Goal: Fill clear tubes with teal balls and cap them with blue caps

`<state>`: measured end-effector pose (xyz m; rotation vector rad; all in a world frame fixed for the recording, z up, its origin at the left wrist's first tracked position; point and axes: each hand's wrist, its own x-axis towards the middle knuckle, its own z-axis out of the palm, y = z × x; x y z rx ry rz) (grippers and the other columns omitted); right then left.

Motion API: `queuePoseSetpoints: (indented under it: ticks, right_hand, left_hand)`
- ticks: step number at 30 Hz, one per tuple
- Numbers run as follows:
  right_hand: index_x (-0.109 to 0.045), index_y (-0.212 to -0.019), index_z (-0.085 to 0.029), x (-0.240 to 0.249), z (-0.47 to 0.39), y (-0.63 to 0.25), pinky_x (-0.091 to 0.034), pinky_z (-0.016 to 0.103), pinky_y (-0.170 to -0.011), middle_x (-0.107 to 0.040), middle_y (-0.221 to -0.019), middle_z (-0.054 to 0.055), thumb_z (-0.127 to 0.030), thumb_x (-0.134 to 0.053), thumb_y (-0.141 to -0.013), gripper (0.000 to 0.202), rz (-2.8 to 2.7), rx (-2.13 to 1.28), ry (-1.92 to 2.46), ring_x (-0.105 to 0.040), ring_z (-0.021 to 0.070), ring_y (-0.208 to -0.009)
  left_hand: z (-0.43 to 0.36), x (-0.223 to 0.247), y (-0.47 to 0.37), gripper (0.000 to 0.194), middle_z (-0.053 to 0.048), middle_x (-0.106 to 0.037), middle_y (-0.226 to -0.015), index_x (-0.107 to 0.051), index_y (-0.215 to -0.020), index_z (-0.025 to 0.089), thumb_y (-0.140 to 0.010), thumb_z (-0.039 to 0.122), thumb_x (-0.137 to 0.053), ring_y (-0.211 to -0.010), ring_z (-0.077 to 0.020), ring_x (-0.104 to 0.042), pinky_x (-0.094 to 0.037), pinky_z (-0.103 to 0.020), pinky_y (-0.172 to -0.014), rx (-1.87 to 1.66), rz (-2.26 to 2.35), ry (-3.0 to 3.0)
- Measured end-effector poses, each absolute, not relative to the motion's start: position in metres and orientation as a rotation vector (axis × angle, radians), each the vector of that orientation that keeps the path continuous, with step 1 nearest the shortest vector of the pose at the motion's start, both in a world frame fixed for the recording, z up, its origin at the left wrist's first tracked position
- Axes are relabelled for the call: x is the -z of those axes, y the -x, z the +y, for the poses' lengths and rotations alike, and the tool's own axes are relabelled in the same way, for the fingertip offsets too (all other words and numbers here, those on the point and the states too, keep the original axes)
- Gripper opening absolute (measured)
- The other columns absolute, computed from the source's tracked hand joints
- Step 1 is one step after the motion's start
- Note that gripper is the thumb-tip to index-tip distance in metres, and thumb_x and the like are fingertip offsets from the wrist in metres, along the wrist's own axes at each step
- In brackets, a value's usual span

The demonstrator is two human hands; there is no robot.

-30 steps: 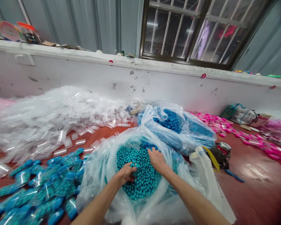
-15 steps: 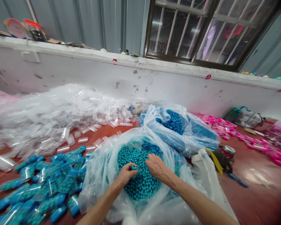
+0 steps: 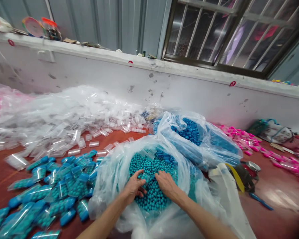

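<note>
A clear plastic bag (image 3: 114, 166) stands wide at the mouth, heaped with small round teal beads (image 3: 151, 196). Over the left of the heap, my left hand (image 3: 133, 187) has its thumb and fingers around a small clear container (image 3: 146, 177) with teal beads showing through. My right hand (image 3: 166, 183) rests against the beads with its fingers bent and slightly apart; its fingertips are partly hidden. Some blue caps (image 3: 163, 155) and clear pieces lie at the back of the heap. Filled containers with blue caps (image 3: 62, 189) are piled at left.
Clear empty containers (image 3: 74, 139) spread along the back left of the red table (image 3: 276, 205). Behind the beads stands a bag of blue caps (image 3: 189, 131). Pink pieces (image 3: 241, 137) lie at back right, near a jar (image 3: 252, 167) and a blue tool (image 3: 261, 201).
The whole view has shifted, so things appear further right. My left hand has turned and its fingers have spread more around the container. My right hand has come slightly lower, its fingers less bunched.
</note>
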<state>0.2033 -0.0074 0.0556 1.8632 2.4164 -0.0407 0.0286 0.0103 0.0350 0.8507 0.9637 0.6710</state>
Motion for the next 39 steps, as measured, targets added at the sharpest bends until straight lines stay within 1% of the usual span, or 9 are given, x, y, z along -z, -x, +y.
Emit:
queuePoseSetpoints:
  ticks: [4, 10, 16, 21, 27, 30, 34, 37, 39]
  right_hand:
    - [-0.059, -0.094, -0.015, -0.064, 0.0, -0.208, -0.04, 0.029, -0.073, -0.063, -0.089, 0.01, -0.01, -0.032, -0.087, 0.029, 2.467, 0.299, -2.018, -0.057, 0.02, -0.083]
    - [-0.06, -0.104, -0.017, -0.074, 0.0, -0.193, -0.043, 0.022, -0.064, -0.065, -0.079, 0.003, -0.02, -0.033, -0.089, 0.031, 2.692, 1.073, -2.074, -0.059, 0.0135, -0.067]
    - [-0.058, -0.11, -0.017, -0.075, -0.012, -0.183, -0.042, 0.029, -0.081, -0.064, -0.099, 0.009, -0.023, -0.036, -0.088, 0.032, 2.817, 0.748, -1.91, -0.058, 0.0191, -0.092]
    - [-0.059, -0.107, -0.018, -0.084, -0.009, -0.187, -0.045, 0.024, -0.069, -0.066, -0.083, 0.004, -0.023, -0.034, -0.089, 0.031, 2.747, 1.108, -1.967, -0.059, 0.0144, -0.072]
    - [-0.055, -0.109, -0.017, -0.079, -0.017, -0.186, -0.041, 0.031, -0.083, -0.062, -0.099, 0.01, -0.022, -0.041, -0.086, 0.027, 2.796, 0.755, -1.908, -0.056, 0.0205, -0.094]
    - [-0.043, -0.117, -0.017, -0.077, -0.017, -0.189, -0.047, 0.027, -0.064, -0.06, -0.077, 0.003, -0.022, -0.037, -0.087, 0.031, 2.63, 1.213, -2.083, -0.057, 0.0155, -0.066]
    - [-0.04, -0.099, -0.02, -0.08, -0.014, -0.195, -0.039, 0.019, -0.037, -0.042, -0.053, -0.009, -0.026, -0.036, -0.086, 0.015, 2.19, 2.048, -2.02, -0.035, 0.0079, -0.035]
    - [-0.04, -0.087, -0.021, -0.081, -0.014, -0.196, -0.037, 0.018, -0.034, -0.037, -0.049, -0.011, -0.031, -0.039, -0.085, 0.011, 2.168, 2.169, -1.966, -0.032, 0.0069, -0.034]
    - [-0.041, -0.091, -0.021, -0.081, -0.016, -0.196, -0.036, 0.018, -0.034, -0.035, -0.05, -0.011, -0.034, -0.042, -0.083, 0.016, 2.217, 2.128, -1.991, -0.033, 0.0067, -0.035]
  left_hand:
    - [0.007, -0.033, -0.032, 0.067, 0.005, -0.048, -0.072, -0.034, -0.123, 0.021, -0.063, 0.036, -0.062, -0.046, -0.0087, -0.056, -0.036, -0.017, -0.037, -0.663, 1.007, -0.97]
    - [0.006, -0.03, -0.034, 0.035, 0.006, -0.048, -0.066, -0.045, -0.1, 0.018, -0.07, 0.033, -0.054, -0.046, -0.0079, -0.053, -0.034, -0.015, -0.035, -0.685, 0.96, -1.064]
    - [0.005, -0.024, -0.035, 0.037, 0.006, -0.05, -0.067, -0.043, -0.097, 0.018, -0.07, 0.04, -0.054, -0.039, -0.0058, -0.048, -0.029, -0.016, -0.031, -0.739, 0.923, -1.113]
    - [0.005, -0.031, -0.034, 0.043, 0.007, -0.049, -0.065, -0.043, -0.098, 0.019, -0.069, 0.048, -0.055, -0.04, -0.0064, -0.049, -0.031, -0.017, -0.034, -0.743, 0.895, -1.119]
    - [0.005, -0.031, -0.037, 0.039, 0.007, -0.049, -0.064, -0.046, -0.096, 0.019, -0.07, 0.046, -0.055, -0.036, -0.0049, -0.042, -0.029, -0.018, -0.033, -0.736, 0.977, -1.172]
    - [0.005, -0.031, -0.035, 0.039, 0.006, -0.05, -0.065, -0.045, -0.1, 0.02, -0.071, 0.044, -0.056, -0.038, -0.0055, -0.045, -0.029, -0.017, -0.034, -0.718, 0.951, -1.143]
    - [0.004, -0.032, -0.032, 0.05, 0.006, -0.051, -0.066, -0.042, -0.107, 0.019, -0.068, 0.047, -0.058, -0.039, -0.0061, -0.048, -0.029, -0.017, -0.035, -0.701, 0.849, -1.105]
    - [0.003, -0.033, -0.032, 0.059, 0.006, -0.05, -0.066, -0.04, -0.114, 0.019, -0.067, 0.049, -0.06, -0.039, -0.0064, -0.049, -0.031, -0.017, -0.035, -0.712, 0.805, -1.084]
    - [0.003, -0.035, -0.033, 0.061, 0.006, -0.049, -0.067, -0.039, -0.116, 0.02, -0.067, 0.049, -0.06, -0.039, -0.0063, -0.049, -0.031, -0.017, -0.035, -0.712, 0.814, -1.069]
